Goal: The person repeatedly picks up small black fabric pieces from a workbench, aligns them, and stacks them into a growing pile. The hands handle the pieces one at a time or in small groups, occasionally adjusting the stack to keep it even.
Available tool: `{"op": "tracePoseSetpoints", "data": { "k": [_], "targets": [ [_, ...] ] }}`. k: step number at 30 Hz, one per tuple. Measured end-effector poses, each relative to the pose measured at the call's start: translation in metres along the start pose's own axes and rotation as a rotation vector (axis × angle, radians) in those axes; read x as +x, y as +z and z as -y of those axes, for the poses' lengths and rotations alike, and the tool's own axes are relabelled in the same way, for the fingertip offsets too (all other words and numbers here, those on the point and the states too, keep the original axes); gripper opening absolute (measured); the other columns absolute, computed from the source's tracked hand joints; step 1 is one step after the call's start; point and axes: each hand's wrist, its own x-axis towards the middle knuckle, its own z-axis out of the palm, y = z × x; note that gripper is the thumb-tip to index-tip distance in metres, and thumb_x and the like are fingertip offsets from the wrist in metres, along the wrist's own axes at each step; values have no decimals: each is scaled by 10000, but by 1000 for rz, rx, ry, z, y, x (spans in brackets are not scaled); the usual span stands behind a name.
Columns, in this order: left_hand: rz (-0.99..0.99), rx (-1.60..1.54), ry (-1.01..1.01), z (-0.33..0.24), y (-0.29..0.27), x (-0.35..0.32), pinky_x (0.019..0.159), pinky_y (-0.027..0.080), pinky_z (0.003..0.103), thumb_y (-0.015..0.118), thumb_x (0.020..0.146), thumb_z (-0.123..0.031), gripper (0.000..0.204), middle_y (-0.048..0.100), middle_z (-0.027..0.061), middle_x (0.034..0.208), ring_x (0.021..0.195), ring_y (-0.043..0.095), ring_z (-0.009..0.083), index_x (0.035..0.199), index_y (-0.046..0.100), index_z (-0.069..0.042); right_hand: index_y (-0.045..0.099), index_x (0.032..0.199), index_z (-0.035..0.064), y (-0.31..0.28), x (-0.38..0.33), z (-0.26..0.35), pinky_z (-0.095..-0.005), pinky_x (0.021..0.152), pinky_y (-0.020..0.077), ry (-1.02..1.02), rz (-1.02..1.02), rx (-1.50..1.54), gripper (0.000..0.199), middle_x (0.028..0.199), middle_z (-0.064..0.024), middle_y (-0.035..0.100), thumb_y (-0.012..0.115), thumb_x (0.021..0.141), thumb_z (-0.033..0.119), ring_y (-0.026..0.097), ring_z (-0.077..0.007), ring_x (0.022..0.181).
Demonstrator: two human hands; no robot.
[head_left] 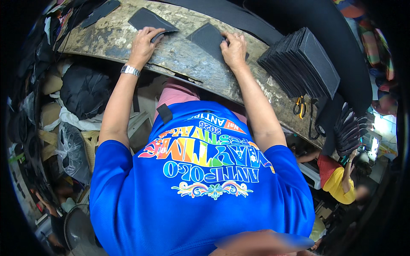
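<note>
My left hand [143, 45], a silver watch on its wrist, rests on the worn wooden table [179, 57]. Its fingers curl over the near corner of a flat dark grey fabric piece [147, 18]. To the right, my right hand [234, 49] grips the right edge of a second dark grey fabric piece [206, 37] of much the same shape. Both pieces lie flat on the tabletop, a small gap between them. My blue printed shirt fills the lower middle of the view.
A tilted stack of several dark cut pieces [301, 62] stands at the table's right, with yellow-handled scissors [300, 106] near the edge. Another person in a yellow shirt [339, 185] works at lower right. Bags and dark cloth [83, 91] pile at left; a fan [79, 230] stands below.
</note>
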Motion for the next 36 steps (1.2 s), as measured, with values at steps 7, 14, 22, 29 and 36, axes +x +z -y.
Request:
{"op": "tracePoseSetpoints", "data": {
  "k": [7, 14, 22, 29, 36],
  "targets": [
    [12, -672, -384, -80, -24, 2, 740, 515, 273, 672, 948, -225, 290, 739, 86, 908, 808, 638, 92, 1058, 693, 42, 682, 1030, 38, -58, -36, 29, -333, 907, 472, 306, 144, 668, 226, 995, -78, 650, 609, 830, -36, 616, -211, 960],
    [90, -1552, -714, -137, -14, 17, 837, 531, 286, 608, 977, -206, 313, 695, 108, 1077, 967, 668, 158, 1159, 633, 48, 614, 1151, 9, -135, -58, 79, -291, 951, 460, 210, -133, 1373, 346, 1236, -132, 600, 652, 826, -105, 579, -155, 1092],
    [278, -1860, -570, -170, 10, 5, 1036, 471, 405, 382, 1060, -269, 412, 598, 145, 1312, 1189, 588, 255, 1325, 543, 2, 684, 1090, -3, -117, -72, 88, -241, 893, 424, 186, -155, 849, 225, 1066, -40, 576, 620, 883, -64, 541, -104, 1008],
    [385, -2381, -504, -164, -2, 9, 1079, 433, 426, 331, 1038, -528, 640, 569, 157, 1356, 1269, 539, 257, 1391, 478, -14, 698, 1086, -10, -118, -71, 94, -243, 900, 427, 183, -163, 809, 226, 1069, -60, 580, 614, 882, -60, 548, -127, 1025],
    [286, -1869, -539, -172, -12, 6, 993, 501, 369, 532, 1014, -305, 422, 640, 147, 1248, 1156, 619, 216, 1279, 577, 21, 699, 1068, -19, -119, -72, 93, -256, 917, 436, 135, -127, 677, 212, 1085, -72, 588, 618, 877, -61, 558, -142, 1045]
  ]
}}
